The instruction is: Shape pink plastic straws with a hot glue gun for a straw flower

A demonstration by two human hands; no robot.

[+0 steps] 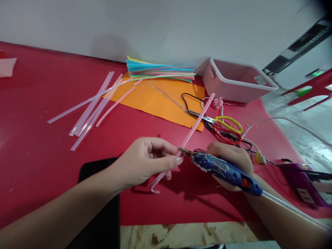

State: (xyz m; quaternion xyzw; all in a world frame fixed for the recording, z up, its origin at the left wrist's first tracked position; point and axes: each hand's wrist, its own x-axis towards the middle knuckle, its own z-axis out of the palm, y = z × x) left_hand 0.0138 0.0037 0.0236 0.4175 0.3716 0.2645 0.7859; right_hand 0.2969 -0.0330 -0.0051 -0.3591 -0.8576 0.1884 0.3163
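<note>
Between its thumb and fingers, my left hand (147,159) pinches a pink pipe cleaner (198,121). The long part slants up to the right, and its lower end is bent into a small hook. My right hand (233,162) is wrapped round a blue glue gun (218,167) smeared with dried glue. The gun's metal nozzle points left, right at the pipe cleaner beside my left fingertips; whether it touches I cannot tell. A clear glue stick (290,207) runs out of the gun's back end.
Glue sticks (85,117) lie left, a bundle of coloured pipe cleaners (160,71) behind on orange paper (155,100). Scissors with yellow and red handles (225,128), cords, a pink bin (233,83) and a purple power strip (301,183) are right. A black phone-like slab (103,214) lies under my left arm.
</note>
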